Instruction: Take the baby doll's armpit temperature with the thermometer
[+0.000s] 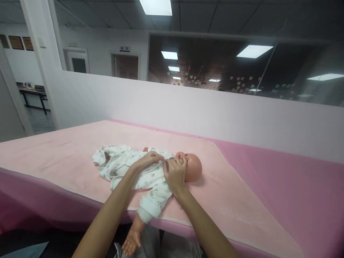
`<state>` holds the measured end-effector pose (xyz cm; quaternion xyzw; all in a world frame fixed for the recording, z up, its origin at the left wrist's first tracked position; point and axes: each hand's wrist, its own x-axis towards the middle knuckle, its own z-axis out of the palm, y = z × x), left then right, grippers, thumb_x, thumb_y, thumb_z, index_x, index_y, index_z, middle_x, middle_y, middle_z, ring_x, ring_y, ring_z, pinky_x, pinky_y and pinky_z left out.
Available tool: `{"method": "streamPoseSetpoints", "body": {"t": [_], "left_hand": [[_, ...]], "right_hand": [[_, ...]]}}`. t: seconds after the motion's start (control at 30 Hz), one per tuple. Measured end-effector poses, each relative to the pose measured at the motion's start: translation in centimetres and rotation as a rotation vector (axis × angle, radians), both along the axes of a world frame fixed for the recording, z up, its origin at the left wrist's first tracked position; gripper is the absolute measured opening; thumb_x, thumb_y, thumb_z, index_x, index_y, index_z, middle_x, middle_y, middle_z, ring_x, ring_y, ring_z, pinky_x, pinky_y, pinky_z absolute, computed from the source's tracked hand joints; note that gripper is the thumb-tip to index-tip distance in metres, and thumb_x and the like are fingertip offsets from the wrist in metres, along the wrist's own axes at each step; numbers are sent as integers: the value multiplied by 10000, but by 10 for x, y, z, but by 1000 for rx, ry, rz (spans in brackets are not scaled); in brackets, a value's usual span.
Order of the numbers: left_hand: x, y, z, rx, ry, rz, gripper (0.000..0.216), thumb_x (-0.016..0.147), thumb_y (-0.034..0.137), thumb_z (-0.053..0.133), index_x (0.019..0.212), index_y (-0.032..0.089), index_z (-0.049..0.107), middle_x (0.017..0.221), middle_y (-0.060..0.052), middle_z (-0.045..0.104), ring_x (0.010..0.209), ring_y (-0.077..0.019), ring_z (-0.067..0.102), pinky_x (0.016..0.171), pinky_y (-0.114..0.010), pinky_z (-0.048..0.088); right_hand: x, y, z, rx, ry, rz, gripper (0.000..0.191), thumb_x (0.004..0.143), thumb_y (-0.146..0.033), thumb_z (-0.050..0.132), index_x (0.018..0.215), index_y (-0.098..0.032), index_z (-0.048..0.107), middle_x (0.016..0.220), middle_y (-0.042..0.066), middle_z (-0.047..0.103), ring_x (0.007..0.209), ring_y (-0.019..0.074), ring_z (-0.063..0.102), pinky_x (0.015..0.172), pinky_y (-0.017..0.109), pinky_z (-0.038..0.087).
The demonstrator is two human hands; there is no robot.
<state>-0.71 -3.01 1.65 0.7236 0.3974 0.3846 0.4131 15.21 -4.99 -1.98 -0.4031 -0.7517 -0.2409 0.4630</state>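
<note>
A baby doll [194, 166] lies on its back on a light pink mat [67, 150], head to the right. It wears a white patterned onesie [120, 163]. My left hand [147, 159] rests on the doll's chest, fingers pinching the onesie fabric near the collar. My right hand [175, 174] grips the neckline just below the doll's chin and hides part of the face. One doll arm [134, 233] in a white sleeve hangs over the mat's near edge toward me.
The mat covers a darker pink padded table [295, 186]. A white partition wall [215, 111] runs behind it, with dark glass above. A doorway and a far table [33, 95] show at the left.
</note>
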Motion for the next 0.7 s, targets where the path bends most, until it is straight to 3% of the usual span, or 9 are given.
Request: {"method": "streamPoseSetpoints", "body": {"t": [0.1, 0.23, 0.47, 0.7], "left_hand": [[-3, 0, 0, -35, -28, -102, 295, 661, 392, 659, 776, 122, 690, 567, 10, 519, 562, -104, 424, 575, -237, 364], [-4, 2, -3, -59, 3, -104, 362, 616, 313, 710, 929, 131, 694, 465, 67, 397, 469, -64, 323, 493, -213, 299], [-1, 7, -7, -57, -39, -31, 252, 617, 296, 713, 805, 130, 728, 616, -18, 616, 607, -111, 496, 598, -226, 393], [-2, 7, -7, 27, 23, 9, 259, 630, 371, 694, 745, 143, 732, 679, -52, 669, 686, -162, 561, 662, -275, 440]], "right_hand": [[0, 2, -2, 33, 3, 5, 169, 850, -197, 458, 719, -194, 564, 672, 6, 617, 749, 158, 513, 968, 401, 230], [1, 4, -4, 43, -9, 4, 173, 858, -184, 447, 737, -197, 570, 674, 7, 612, 749, 158, 514, 968, 406, 235], [2, 5, -5, 38, 11, 1, 180, 864, -170, 430, 761, -200, 575, 684, 6, 608, 729, 148, 512, 971, 402, 231], [2, 4, -4, 21, 26, 10, 198, 878, -171, 411, 752, -198, 562, 681, 5, 599, 716, 141, 511, 963, 382, 239]]}}
